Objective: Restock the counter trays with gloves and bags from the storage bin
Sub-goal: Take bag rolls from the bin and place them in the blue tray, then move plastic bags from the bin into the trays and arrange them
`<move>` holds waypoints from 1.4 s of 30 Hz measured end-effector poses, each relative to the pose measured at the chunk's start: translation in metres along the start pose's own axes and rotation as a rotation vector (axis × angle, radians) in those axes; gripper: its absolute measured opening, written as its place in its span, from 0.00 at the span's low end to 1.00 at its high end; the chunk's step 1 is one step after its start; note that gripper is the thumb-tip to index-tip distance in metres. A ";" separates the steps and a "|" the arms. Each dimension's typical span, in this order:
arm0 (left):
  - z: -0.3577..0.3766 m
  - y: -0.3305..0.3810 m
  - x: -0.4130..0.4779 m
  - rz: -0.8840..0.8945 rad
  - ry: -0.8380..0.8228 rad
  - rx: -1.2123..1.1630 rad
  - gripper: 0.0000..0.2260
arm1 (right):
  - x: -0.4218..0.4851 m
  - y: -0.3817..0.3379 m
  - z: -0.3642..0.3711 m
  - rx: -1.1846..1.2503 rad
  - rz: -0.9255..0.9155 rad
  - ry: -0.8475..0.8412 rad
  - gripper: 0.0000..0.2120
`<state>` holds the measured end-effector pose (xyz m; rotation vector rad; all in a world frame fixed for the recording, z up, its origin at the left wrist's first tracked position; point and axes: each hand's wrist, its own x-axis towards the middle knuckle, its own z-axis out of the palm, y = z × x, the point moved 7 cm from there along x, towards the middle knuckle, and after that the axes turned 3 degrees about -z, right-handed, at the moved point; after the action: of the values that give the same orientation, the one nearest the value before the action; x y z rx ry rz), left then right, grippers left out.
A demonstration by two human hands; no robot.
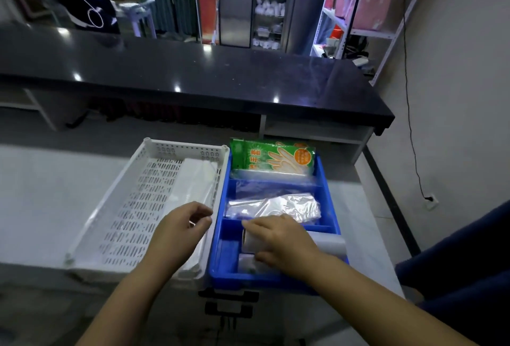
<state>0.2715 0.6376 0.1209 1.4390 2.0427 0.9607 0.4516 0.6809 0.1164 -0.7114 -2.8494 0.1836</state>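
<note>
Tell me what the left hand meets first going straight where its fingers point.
Probably the white tray's right wall, then the blue tray beside it. Height is unclear; the left hand may pass over it.

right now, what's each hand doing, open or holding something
Left hand: fingers curled, hold cannot be told.
Right hand: holding the bag roll.

One wide-angle camera on the person's head looks forward and steeply down, close above the white tray (187, 143) and blue tray (218, 240) side by side on the table (41, 194), the left hand (176, 231) and right hand (281, 240) reaching in from the bottom edge, the black counter (193, 69) farther ahead.
</note>
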 end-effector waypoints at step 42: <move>-0.250 -0.265 -0.363 -0.927 0.573 0.501 0.10 | 0.129 -0.361 0.111 -0.158 -0.703 -0.147 0.10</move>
<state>0.0568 0.1727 0.0739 0.2108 3.0595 0.4775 0.1526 0.4179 0.0900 0.3193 -3.0714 -0.1032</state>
